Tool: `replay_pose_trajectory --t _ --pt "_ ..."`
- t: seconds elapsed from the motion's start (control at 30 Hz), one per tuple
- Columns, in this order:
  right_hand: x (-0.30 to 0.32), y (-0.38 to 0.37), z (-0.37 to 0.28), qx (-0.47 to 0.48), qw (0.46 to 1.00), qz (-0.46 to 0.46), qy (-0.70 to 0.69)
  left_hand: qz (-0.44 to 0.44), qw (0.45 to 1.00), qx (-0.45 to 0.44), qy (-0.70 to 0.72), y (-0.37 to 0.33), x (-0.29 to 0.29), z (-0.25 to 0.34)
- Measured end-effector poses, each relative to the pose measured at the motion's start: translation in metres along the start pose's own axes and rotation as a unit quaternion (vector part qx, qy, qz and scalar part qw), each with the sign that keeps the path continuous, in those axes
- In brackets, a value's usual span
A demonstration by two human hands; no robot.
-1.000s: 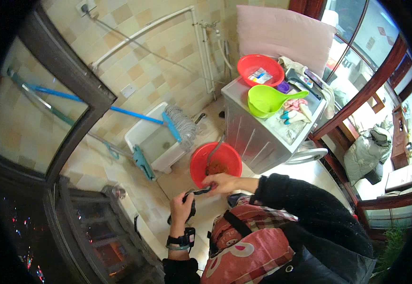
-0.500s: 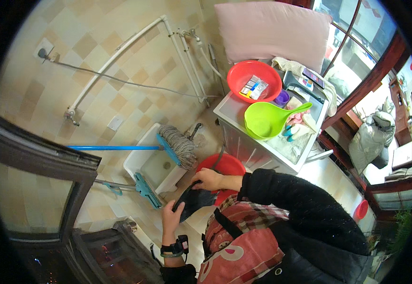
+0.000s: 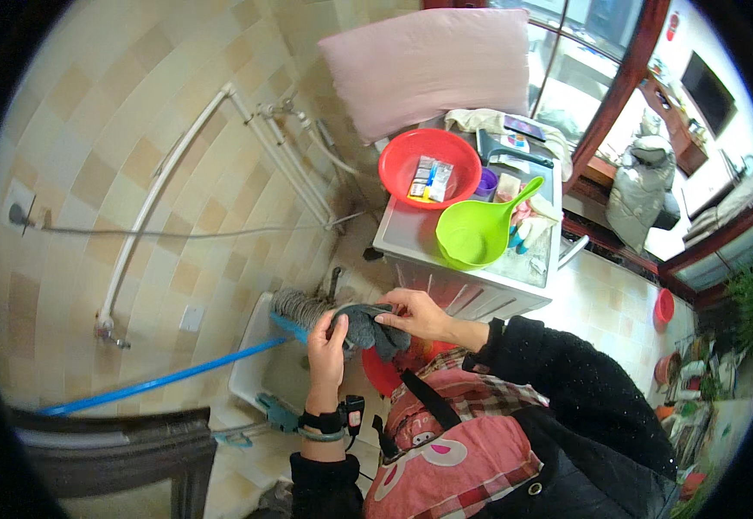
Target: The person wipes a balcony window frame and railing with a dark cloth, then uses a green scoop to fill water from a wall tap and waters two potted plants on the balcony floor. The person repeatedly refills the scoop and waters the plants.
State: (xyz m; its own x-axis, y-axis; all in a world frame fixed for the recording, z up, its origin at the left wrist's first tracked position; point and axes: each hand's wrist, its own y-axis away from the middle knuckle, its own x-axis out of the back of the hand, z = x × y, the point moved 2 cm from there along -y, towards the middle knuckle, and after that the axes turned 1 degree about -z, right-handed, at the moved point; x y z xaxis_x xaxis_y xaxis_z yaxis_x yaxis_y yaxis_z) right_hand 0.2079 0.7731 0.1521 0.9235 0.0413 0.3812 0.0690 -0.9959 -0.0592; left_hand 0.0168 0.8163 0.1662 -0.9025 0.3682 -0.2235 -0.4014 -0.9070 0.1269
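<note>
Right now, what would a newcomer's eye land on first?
Probably the lime-green dipper, with the red basin just behind it, both on top of the pale appliance. The big pink cushion stands at the back, near the top of the view. Below centre, a dark grey cloth is held between the left grip and right grip.
</note>
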Motion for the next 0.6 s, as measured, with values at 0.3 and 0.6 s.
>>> replay_pose_trajectory --t 0.3,0.6 --pt "0.087 0.034 -0.004 0.009 0.971 0.236 0.033 -0.077 0.99 -0.108 -0.045 -0.119 -0.058 -0.01" --pt "0.261 0.029 0.085 -0.063 0.801 0.17 0.57 -0.239 0.745 -0.04 -0.622 -0.167 -0.113 -0.115"
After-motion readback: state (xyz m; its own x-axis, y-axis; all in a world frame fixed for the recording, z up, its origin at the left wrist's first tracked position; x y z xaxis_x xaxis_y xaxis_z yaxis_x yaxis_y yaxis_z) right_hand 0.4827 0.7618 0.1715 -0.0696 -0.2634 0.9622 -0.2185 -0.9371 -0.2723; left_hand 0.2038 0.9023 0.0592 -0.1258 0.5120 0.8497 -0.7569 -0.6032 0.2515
